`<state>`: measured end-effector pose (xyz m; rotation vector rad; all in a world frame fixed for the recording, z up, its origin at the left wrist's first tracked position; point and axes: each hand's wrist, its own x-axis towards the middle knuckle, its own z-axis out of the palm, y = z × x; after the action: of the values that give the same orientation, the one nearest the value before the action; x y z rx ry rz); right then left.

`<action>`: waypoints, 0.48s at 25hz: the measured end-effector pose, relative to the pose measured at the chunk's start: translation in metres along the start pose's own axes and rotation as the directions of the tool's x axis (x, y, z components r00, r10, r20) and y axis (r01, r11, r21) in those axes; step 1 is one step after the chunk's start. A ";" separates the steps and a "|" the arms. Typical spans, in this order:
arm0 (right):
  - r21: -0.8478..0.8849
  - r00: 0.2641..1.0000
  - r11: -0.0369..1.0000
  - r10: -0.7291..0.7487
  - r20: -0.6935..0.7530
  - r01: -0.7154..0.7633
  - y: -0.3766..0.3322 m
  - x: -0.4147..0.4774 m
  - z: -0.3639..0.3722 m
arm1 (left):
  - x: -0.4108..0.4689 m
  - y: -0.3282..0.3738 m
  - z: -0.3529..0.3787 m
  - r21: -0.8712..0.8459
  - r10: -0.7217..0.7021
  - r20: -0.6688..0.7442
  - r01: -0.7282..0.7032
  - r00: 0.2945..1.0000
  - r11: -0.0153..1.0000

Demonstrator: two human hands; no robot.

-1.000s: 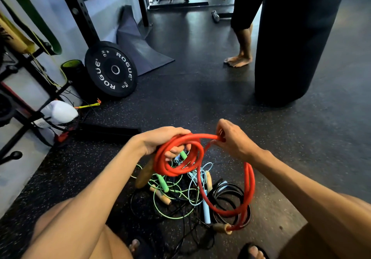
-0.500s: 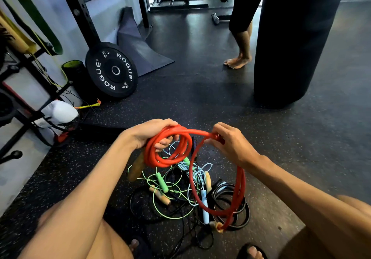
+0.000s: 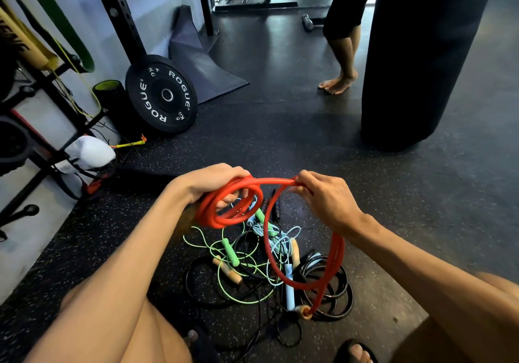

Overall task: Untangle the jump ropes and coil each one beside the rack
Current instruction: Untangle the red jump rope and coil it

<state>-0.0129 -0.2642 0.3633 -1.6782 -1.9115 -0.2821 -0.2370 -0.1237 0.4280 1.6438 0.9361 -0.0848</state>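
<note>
Red jump rope (image 3: 275, 181): uniform red, tan end piece. Green jump rope (image 3: 230, 253): light green. Pale blue jump rope (image 3: 289, 292): light blue. Black jump rope (image 3: 344, 303): plain black. Floor (image 3: 280, 137) was black with pale flecks. Weight plate (image 3: 160, 92) was black with white lettering.

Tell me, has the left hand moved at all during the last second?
Yes. The left hand, gripping the red rope, has shifted slightly forward and leftward, toward the weight plate.
</note>
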 end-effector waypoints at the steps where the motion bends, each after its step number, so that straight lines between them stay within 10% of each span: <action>1: -0.032 1.000 0.999 -0.006 0.026 0.007 0.000 0.001 0.000 | 0.000 -0.001 0.001 0.023 0.011 -0.010 -0.011 1.000 1.000; 12: 0.351 0.943 0.881 0.255 0.214 -0.317 0.000 0.007 0.020 | 0.003 -0.003 0.005 -0.076 0.103 0.124 -0.094 0.987 0.993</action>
<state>-0.0192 -0.2480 0.3511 -1.7191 -1.6578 0.3354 -0.2345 -0.1266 0.4223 1.5980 0.7517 -0.0874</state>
